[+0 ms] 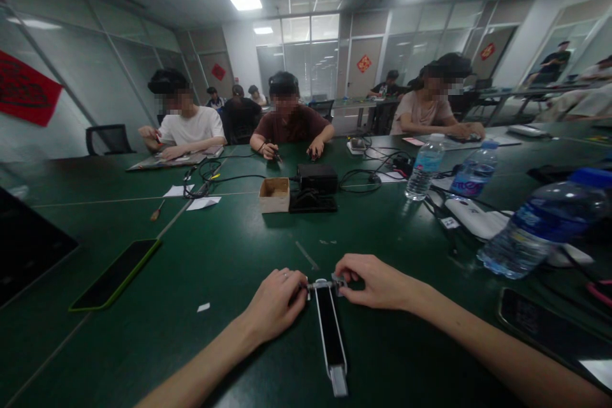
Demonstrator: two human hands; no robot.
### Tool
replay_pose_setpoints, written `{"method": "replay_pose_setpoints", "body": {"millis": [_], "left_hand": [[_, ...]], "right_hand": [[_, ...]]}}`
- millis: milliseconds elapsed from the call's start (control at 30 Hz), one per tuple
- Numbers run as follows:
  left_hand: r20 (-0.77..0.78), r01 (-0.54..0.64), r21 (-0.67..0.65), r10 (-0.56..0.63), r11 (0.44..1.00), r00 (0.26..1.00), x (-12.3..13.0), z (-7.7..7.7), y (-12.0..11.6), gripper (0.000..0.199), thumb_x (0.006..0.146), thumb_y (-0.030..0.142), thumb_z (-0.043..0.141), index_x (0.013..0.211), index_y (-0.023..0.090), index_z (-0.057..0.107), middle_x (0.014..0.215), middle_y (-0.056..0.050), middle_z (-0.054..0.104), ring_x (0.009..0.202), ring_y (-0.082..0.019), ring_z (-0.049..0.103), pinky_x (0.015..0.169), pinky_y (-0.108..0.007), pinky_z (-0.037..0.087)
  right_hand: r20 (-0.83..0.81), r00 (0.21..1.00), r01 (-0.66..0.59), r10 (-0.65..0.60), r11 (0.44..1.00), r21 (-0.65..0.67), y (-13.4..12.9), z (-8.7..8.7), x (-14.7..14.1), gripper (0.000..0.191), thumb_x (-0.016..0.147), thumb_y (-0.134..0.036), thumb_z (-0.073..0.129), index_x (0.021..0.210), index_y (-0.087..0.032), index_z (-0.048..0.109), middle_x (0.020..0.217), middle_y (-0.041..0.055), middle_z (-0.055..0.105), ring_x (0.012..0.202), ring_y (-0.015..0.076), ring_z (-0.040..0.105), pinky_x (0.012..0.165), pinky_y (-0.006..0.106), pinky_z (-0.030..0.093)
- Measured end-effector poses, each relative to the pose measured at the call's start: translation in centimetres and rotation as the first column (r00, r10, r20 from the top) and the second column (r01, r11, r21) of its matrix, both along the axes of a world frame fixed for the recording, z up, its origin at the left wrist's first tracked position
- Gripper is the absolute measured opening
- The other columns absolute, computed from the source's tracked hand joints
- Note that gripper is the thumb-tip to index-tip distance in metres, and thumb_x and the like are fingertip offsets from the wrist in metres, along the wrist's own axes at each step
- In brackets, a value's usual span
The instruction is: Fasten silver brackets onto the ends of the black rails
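Observation:
A long, narrow device [331, 325] with a black strip in a silver-white frame lies on the green table, pointing toward me. Its near end narrows to a pale tab [338, 381]. A short metal crossbar [322, 283] runs across its far end. My left hand [280, 303] is closed at the crossbar's left end, fingertips and thumb together on it. At the opposite end, my right hand [370, 282] pinches a small grey metal piece [338, 282] between thumb and fingers. The exact kind of device I cannot tell.
A small open box [275, 196] stands beside a black case [316, 177] ahead. Water bottles [545, 223] and cables crowd the right; one phone [117, 274] lies left, another phone [549, 325] right. Across the table sits a person [289, 118]; others sit nearby.

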State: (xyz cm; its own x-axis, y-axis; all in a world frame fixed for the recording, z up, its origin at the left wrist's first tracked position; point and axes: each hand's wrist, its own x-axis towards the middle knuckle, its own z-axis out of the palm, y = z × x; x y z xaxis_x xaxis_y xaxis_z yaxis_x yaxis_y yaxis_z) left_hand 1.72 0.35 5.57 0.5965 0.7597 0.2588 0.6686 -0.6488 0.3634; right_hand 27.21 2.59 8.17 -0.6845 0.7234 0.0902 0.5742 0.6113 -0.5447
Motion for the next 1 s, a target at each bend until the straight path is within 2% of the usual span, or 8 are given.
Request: {"method": "replay_pose_setpoints", "body": {"millis": [133,233,400,533,700,833,1000], "left_hand": [[-0.005,-0.008,-0.007,0.008,1.000,1.000,-0.04,0.00,-0.01,0.012,0.089,0.015,0.046,0.094,0.019,0.056,0.081,-0.003,0.060,0.074,-0.019,0.055,0.068,-0.031,0.041],[-0.007,-0.005,-0.015,0.005,1.000,1.000,-0.04,0.09,-0.05,0.012,0.089,0.015,0.046,0.094,0.019,0.056,0.082,-0.003,0.061,0.075,-0.019,0.055,0.069,-0.031,0.041],[-0.008,-0.010,-0.019,0.010,1.000,1.000,0.01,0.14,-0.07,0.012,0.089,0.015,0.046,0.094,0.019,0.056,0.082,-0.003,0.061,0.075,-0.019,0.055,0.069,-0.031,0.041],[-0.007,-0.008,-0.005,0.008,1.000,1.000,0.00,-0.05,-0.05,0.011,0.089,0.015,0.046,0.094,0.019,0.056,0.082,-0.003,0.061,0.075,-0.019,0.056,0.069,-0.030,0.041],[-0.013,-0.021,-0.006,0.020,1.000,1.000,0.04,-0.07,-0.10,0.011,0.089,0.015,0.047,0.094,0.019,0.056,0.083,-0.003,0.062,0.076,-0.019,0.056,0.069,-0.030,0.041],[-0.021,-0.019,-0.013,0.018,1.000,1.000,0.03,0.08,-0.16,0.011,0.089,0.015,0.047,0.095,0.019,0.056,0.083,-0.003,0.062,0.076,-0.019,0.056,0.070,-0.031,0.041],[-0.036,-0.023,-0.012,0.023,1.000,0.999,-0.02,0.00,-0.08,0.011,0.090,0.016,0.046,0.095,0.019,0.056,0.082,-0.003,0.061,0.076,-0.019,0.056,0.070,-0.031,0.041]], "right_hand": [[-0.001,1.000,-0.003,0.003,1.000,-0.016,-0.04,-0.17,-0.01,0.012,0.085,-0.024,0.059,0.094,-0.016,0.063,0.088,0.0019,0.060,0.072,0.0120,0.055,0.062,0.023,0.045],[0.012,1.000,-0.017,0.017,1.000,0.006,-0.10,-0.06,-0.04,0.016,0.089,-0.027,0.054,0.094,-0.016,0.064,0.087,0.0026,0.060,0.071,0.0118,0.055,0.062,0.024,0.045],[0.035,0.999,0.027,-0.027,1.000,-0.003,-0.24,0.12,-0.18,0.014,0.083,-0.024,0.061,0.094,-0.017,0.062,0.083,0.0007,0.059,0.068,0.0118,0.053,0.059,0.023,0.042],[0.044,0.999,-0.001,0.001,1.000,0.004,-0.25,0.09,-0.20,0.014,0.089,-0.026,0.054,0.094,-0.017,0.063,0.082,0.0010,0.059,0.067,0.0113,0.053,0.060,0.023,0.041],[0.085,0.996,0.014,-0.016,1.000,0.024,-0.14,-0.15,-0.22,0.014,0.083,-0.025,0.059,0.095,-0.018,0.061,0.075,-0.0019,0.057,0.064,0.0113,0.052,0.058,0.022,0.038],[0.081,0.997,-0.017,0.013,0.999,0.046,-0.16,-0.19,-0.22,0.015,0.089,-0.026,0.052,0.096,-0.018,0.063,0.074,-0.0009,0.058,0.064,0.0117,0.052,0.060,0.023,0.038],[0.089,0.996,0.005,-0.010,0.999,0.047,-0.29,-0.18,-0.29,0.014,0.086,-0.026,0.057,0.096,-0.018,0.061,0.069,-0.0035,0.056,0.061,0.0112,0.051,0.062,0.024,0.039]]}}
